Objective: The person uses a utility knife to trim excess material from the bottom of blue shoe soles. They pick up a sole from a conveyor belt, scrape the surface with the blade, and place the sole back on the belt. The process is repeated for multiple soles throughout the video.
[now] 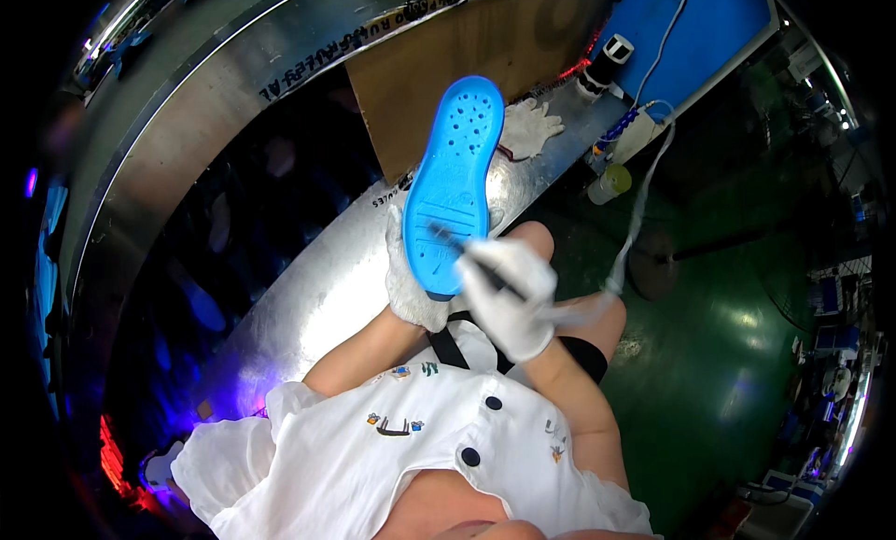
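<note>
A bright blue shoe sole [443,181] is held up in front of me, its holed end away from me and its ribbed end close. My left hand [415,297], in a white knit glove, grips it from beneath and along the left edge. My right hand [515,293], gloved in white too, is closed round a slim dark brush-like tool [495,274]. The tool's blurred tip is over the ribbed part of the sole; whether it touches I cannot tell. A pale flexible tube [627,246] runs from beside my right hand up toward the right.
Below the sole lies a shiny metal ledge [308,311]. Farther off are a spare white glove [530,129], a brown cardboard sheet [401,83] and a black-and-white cylinder [605,66]. A curved metal-edged conveyor [177,129] passes at left. A yellowish container [609,184] stands right.
</note>
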Demonstrator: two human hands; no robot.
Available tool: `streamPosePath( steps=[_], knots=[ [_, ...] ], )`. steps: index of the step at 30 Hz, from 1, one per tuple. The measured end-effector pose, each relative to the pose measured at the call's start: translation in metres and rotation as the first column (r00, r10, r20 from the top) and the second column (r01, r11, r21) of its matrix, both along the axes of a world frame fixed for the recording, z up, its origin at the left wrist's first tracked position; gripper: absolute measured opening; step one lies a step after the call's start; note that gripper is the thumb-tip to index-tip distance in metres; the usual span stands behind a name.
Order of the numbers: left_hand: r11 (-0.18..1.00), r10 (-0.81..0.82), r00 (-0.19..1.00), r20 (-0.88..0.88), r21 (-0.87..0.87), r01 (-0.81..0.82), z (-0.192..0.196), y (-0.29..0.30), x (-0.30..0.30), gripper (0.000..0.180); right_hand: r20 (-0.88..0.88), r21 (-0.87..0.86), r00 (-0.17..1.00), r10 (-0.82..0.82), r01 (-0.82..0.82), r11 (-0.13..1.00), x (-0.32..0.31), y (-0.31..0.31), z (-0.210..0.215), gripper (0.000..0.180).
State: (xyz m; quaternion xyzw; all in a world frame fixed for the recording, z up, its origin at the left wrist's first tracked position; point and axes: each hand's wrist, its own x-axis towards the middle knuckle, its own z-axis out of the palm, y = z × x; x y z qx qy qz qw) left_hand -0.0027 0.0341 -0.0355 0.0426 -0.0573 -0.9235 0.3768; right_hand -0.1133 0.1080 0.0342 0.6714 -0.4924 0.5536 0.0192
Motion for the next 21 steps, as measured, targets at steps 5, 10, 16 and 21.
streamPosePath(
  steps=[5, 10, 16, 21],
  knots=[
    [0.998, 0.041, 0.997, 0.072, -0.051, -0.038, -0.006, -0.008, 0.004, 0.083, 0.553, 0.34, 0.832, -0.045, -0.176, 0.924, 0.009, 0.005, 0.003, 0.015],
    [0.993, -0.062, 0.995, -0.078, -0.107, 0.053, -0.005, -0.03, 0.002, 0.095, 0.081, 0.16, 0.994, 0.076, -0.089, 0.983, 0.023, 0.014, -0.002, 0.022],
    [0.986, -0.12, 0.986, 0.117, -0.104, 0.132, 0.021, -0.034, 0.015, 0.091, 0.228, 0.225, 0.953, 0.199, -0.251, 0.941, -0.017, 0.002, 0.001, 0.018],
    [0.864, -0.368, 0.909, 0.195, -0.289, 0.412, 0.029, -0.064, 0.02, 0.081, -0.192, 0.481, 0.881, 0.432, -0.299, 0.824, -0.015, 0.013, 0.039, 0.021]
  ],
)
